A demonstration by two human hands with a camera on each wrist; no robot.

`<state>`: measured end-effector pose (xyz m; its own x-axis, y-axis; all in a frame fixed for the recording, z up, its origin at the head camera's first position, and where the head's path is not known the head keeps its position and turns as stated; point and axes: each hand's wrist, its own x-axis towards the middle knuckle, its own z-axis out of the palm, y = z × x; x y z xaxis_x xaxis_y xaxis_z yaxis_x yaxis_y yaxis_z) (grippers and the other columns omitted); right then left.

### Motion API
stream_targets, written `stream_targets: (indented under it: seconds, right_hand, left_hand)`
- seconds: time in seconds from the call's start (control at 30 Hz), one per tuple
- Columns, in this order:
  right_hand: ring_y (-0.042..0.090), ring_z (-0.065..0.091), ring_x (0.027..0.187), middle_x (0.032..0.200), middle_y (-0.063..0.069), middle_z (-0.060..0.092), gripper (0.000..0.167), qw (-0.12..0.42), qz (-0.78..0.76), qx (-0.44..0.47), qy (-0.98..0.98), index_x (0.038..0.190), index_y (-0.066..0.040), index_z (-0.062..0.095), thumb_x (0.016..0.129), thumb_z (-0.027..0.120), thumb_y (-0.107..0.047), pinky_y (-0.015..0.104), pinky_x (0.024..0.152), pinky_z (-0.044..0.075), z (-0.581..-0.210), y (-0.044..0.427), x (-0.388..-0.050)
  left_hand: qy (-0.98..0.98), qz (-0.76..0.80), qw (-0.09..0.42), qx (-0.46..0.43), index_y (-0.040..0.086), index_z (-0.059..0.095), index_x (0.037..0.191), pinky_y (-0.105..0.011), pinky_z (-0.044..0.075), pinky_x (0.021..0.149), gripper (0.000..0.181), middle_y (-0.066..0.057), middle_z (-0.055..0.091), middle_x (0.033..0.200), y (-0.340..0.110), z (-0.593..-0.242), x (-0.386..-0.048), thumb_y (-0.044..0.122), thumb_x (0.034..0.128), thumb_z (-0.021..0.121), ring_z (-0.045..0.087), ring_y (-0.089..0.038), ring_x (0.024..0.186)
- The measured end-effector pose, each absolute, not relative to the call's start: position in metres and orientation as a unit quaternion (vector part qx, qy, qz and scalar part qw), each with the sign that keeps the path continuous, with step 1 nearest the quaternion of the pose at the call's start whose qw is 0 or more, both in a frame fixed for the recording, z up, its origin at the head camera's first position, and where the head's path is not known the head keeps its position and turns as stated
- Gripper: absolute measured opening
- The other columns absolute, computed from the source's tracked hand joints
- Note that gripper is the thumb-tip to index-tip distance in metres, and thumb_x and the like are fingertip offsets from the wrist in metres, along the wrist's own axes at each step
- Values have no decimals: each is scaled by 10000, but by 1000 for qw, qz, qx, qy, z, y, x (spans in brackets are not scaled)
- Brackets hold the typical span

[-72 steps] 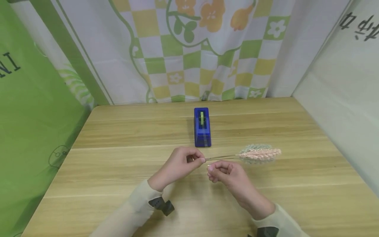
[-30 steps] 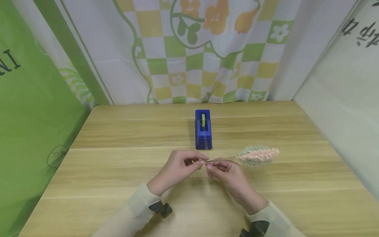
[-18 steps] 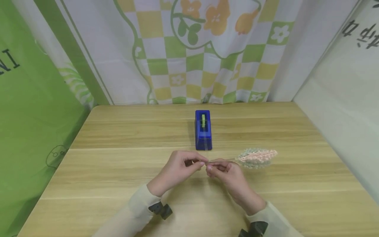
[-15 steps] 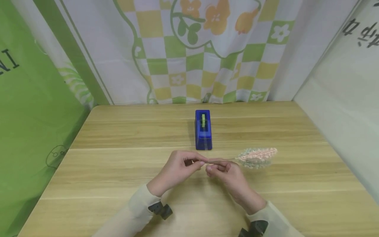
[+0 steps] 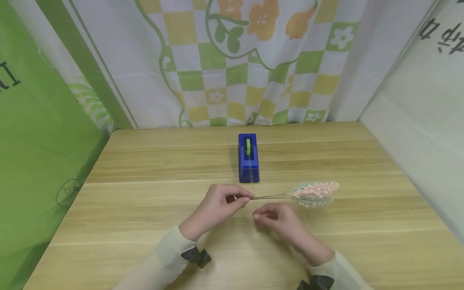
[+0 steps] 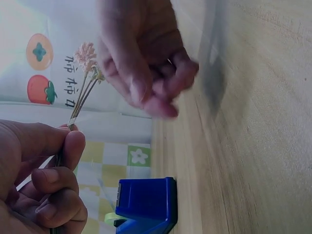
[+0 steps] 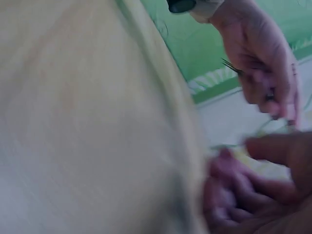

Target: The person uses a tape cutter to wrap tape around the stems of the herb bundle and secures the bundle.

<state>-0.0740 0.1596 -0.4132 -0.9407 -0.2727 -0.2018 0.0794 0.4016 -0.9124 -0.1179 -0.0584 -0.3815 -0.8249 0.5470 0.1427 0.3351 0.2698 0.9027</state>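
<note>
My left hand (image 5: 221, 203) pinches the thin brown stems (image 5: 270, 197) of a small bunch of artificial flowers between thumb and fingers. Its pink flower head (image 5: 319, 188) and pale green one point right. In the left wrist view, a shiny clear band, apparently tape (image 6: 72, 120), lies on the stems just above my fingertips. Dark stem ends (image 7: 231, 66) stick out behind that hand in the right wrist view. My right hand (image 5: 280, 219) hovers just below the stems, apart from them. Its fingers are loosely bent, the thumb stands off them, and I see nothing held.
A blue tape dispenser (image 5: 249, 169) with a yellow-green roll core (image 5: 248, 146) stands on the wooden table (image 5: 163, 161) beyond my hands. A patterned curtain (image 5: 235, 80) hangs behind the table. Cloth walls close off both sides.
The right hand first held a small pale bit apart from the stems, then worked at them beside the left fingertips. Now it has drawn back toward me. The left hand keeps its grip.
</note>
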Motion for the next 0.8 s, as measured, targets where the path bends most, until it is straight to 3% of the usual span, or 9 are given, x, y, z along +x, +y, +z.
stream_targets:
  seconds: [0.1,0.2,0.33,0.4,0.47,0.67,0.8]
  right_hand:
    - [10,588,660,819,54,759,212,143,-462,-148,863,991,6,770,986,709,-198,193,608,533,-397,164,-68]
    - [-32,474,576,711,-70,676,170,77,-399,-179,896,928,-71,765,997,706,-215,189,527,463,-375,163,-59]
    - [-8,563,669,779,-110,679,26,-96,-337,-215,911,955,-129,746,948,767,-142,219,603,532,-359,159,-53]
    - [39,633,776,870,-72,720,133,-179,-305,-246,903,1010,-121,740,900,804,-86,244,671,568,-359,159,-56]
    - [94,678,897,973,-24,754,236,-229,-270,-278,893,1072,-100,734,860,831,-65,283,753,595,-361,158,-61]
    - [153,702,887,982,28,784,263,-248,-200,-320,892,1079,-61,728,855,845,-134,317,766,604,-375,157,-78]
    - [138,695,831,951,31,782,218,-251,-193,-320,893,1038,-58,735,861,843,-124,265,703,596,-382,156,-84]
  left_hand:
    - [790,536,101,280,59,794,1128,-172,455,578,177,-159,798,1091,-59,-382,-118,73,994,679,535,-16,642]
    - [788,535,106,285,49,789,1134,-176,457,578,178,-166,796,1089,-58,-384,-119,75,1004,669,531,-15,639]
    - [790,531,110,288,65,788,1140,-177,458,580,185,-158,796,1084,-58,-386,-120,78,1009,659,529,-19,642]
    - [792,528,107,287,74,792,1131,-179,459,581,181,-151,798,1088,-58,-386,-120,76,1007,660,522,-22,635]
    - [793,527,102,287,70,795,1121,-180,461,581,174,-143,800,1086,-58,-385,-120,77,1006,664,519,-23,631]
    - [796,526,98,283,63,801,1105,-169,456,591,171,-124,807,1062,-56,-384,-119,57,997,668,513,-13,632]
    - [800,525,98,275,55,800,1104,-167,449,589,173,-156,801,1034,-56,-384,-119,56,993,669,525,-43,639]
